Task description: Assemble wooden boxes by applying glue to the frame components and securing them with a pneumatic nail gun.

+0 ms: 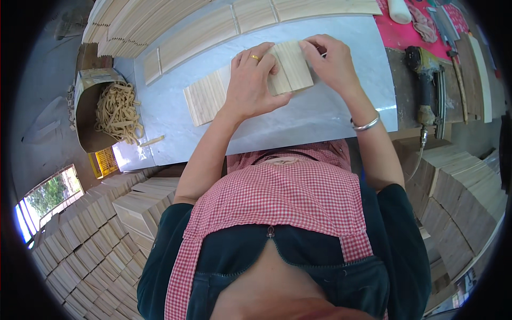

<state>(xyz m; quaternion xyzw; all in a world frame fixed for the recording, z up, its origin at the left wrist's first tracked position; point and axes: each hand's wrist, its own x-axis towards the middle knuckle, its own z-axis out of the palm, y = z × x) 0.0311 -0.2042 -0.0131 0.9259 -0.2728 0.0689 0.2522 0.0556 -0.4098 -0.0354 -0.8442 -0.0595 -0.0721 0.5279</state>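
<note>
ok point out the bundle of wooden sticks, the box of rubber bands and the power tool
bundle of wooden sticks [292, 66], head view, on its bare top face between the hands
box of rubber bands [88, 88], head view, on its cardboard wall
power tool [426, 88], head view, on its body

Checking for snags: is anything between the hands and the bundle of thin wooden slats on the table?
Nothing visible. The left hand lies flat on the slat bundle, and the right hand grips its far right edge.

Bare tabletop [330, 114] before wood strips [213, 93]
</note>
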